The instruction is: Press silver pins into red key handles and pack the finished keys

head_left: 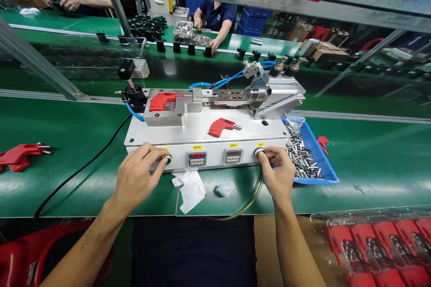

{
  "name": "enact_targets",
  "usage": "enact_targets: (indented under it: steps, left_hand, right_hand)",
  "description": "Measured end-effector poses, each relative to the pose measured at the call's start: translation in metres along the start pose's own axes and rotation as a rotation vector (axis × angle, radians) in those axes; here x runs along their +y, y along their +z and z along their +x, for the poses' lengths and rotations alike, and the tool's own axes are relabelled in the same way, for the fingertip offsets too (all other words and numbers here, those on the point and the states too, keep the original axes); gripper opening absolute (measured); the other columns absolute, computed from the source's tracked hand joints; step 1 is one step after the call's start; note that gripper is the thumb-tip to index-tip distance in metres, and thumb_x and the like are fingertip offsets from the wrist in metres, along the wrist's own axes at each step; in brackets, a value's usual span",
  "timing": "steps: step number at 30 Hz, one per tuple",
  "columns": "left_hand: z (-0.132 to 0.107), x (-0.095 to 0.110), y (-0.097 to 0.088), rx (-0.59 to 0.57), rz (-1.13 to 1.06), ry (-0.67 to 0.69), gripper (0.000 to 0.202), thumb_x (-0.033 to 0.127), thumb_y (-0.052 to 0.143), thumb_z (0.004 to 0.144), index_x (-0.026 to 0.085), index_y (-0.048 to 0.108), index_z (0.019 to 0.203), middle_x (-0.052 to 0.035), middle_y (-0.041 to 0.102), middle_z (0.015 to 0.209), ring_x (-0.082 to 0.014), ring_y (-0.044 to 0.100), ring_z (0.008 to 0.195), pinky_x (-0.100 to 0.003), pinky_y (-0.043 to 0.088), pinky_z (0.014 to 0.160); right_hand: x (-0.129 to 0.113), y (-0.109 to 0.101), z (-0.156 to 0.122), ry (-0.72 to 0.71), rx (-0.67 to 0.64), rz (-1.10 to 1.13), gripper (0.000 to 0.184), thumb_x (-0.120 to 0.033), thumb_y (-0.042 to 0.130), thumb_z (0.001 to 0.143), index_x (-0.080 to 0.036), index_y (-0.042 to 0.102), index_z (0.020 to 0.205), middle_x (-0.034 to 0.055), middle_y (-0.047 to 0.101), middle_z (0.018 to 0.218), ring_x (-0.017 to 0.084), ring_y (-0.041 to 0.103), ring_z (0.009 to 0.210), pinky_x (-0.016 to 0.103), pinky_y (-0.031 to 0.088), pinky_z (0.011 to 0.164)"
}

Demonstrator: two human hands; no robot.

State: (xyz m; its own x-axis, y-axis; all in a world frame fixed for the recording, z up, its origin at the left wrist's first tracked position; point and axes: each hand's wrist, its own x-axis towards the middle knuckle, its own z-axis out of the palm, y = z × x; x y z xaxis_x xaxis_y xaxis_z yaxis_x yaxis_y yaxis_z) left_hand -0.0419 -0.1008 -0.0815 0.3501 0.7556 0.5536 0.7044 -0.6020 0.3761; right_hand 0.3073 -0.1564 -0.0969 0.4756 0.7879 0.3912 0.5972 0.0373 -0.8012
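A white bench machine [188, 130] stands before me. At its front left, the fingertips and thumb of my left hand [138, 177] close around a round push button [168, 159]. My right hand [280, 172] has its thumb on the right push button [258, 150], with the other fingers curled beside it. One red pistol-shaped plastic handle [158, 101] sits in the metal fixture [164, 119], in line with the cylinder [262, 92]. A second red handle [219, 128], with metal pins sticking out, lies on the machine top. Two small digital displays [197, 158] sit between the buttons.
A blue tray [332, 172] of metal sleeves stands at the machine's right. Red handles [20, 156] lie at far left. White tissue [192, 190] and a hose [251, 202] are in front. Clear trays of red parts [380, 242] sit lower right. Two co-workers [218, 15] work across the bench.
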Motion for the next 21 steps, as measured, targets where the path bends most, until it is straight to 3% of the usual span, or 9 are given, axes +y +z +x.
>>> enact_targets:
  steps: [4, 7, 11, 14, 18, 21]
  left_hand:
    - [0.004, 0.008, -0.008, -0.093, -0.120, -0.050, 0.016, 0.024, 0.052, 0.104, 0.022, 0.068, 0.104, -0.0020, 0.067, 0.094, -0.0169, 0.064, 0.077, -0.031, 0.050, 0.071]
    - [0.018, 0.025, -0.008, -0.083, -0.157, 0.034, 0.018, 0.025, 0.051, 0.104, 0.021, 0.068, 0.105, -0.0046, 0.069, 0.097, -0.0203, 0.065, 0.085, -0.033, 0.053, 0.077]
    - [0.054, 0.051, 0.016, -0.034, -0.134, 0.196, 0.027, 0.026, 0.056, 0.101, 0.019, 0.065, 0.126, -0.0133, 0.067, 0.124, -0.0302, 0.062, 0.113, -0.045, 0.052, 0.097]
    - [0.075, 0.062, 0.040, -0.100, -0.089, 0.263, 0.041, 0.019, 0.061, 0.098, 0.019, 0.058, 0.139, -0.0166, 0.058, 0.145, -0.0331, 0.056, 0.130, -0.049, 0.049, 0.105]
    - [0.079, 0.061, 0.054, -0.068, -0.034, 0.326, 0.028, 0.015, 0.056, 0.100, 0.017, 0.065, 0.127, -0.0155, 0.068, 0.128, -0.0286, 0.065, 0.114, -0.043, 0.054, 0.097]
    - [0.070, 0.054, 0.045, 0.039, -0.050, 0.347, 0.026, 0.020, 0.046, 0.106, 0.018, 0.071, 0.114, -0.0125, 0.073, 0.110, -0.0241, 0.070, 0.099, -0.038, 0.057, 0.088]
  right_hand:
    - [-0.002, 0.004, -0.010, -0.081, -0.013, -0.050, 0.024, -0.041, 0.060, 0.096, -0.023, 0.063, 0.110, 0.0022, 0.061, 0.082, 0.021, 0.062, 0.075, 0.038, 0.058, 0.073]
    - [0.001, 0.009, -0.017, -0.170, -0.024, -0.104, 0.032, -0.040, 0.060, 0.096, -0.023, 0.060, 0.123, 0.0052, 0.060, 0.093, 0.023, 0.061, 0.080, 0.040, 0.058, 0.075]
    - [0.007, 0.015, -0.021, -0.227, 0.013, -0.155, 0.037, -0.038, 0.060, 0.095, -0.022, 0.057, 0.127, 0.0063, 0.058, 0.095, 0.024, 0.059, 0.079, 0.043, 0.058, 0.075]
    - [0.009, 0.013, -0.020, -0.225, -0.007, -0.141, 0.036, -0.036, 0.059, 0.094, -0.021, 0.057, 0.127, 0.0063, 0.058, 0.095, 0.023, 0.058, 0.078, 0.043, 0.058, 0.075]
    - [0.008, 0.009, -0.016, -0.236, -0.033, -0.121, 0.035, -0.035, 0.058, 0.093, -0.021, 0.058, 0.125, 0.0057, 0.059, 0.094, 0.023, 0.059, 0.077, 0.042, 0.057, 0.074]
    - [0.006, 0.010, -0.013, -0.255, -0.023, -0.107, 0.036, -0.038, 0.060, 0.093, -0.022, 0.058, 0.125, 0.0055, 0.058, 0.093, 0.023, 0.059, 0.074, 0.043, 0.057, 0.072]
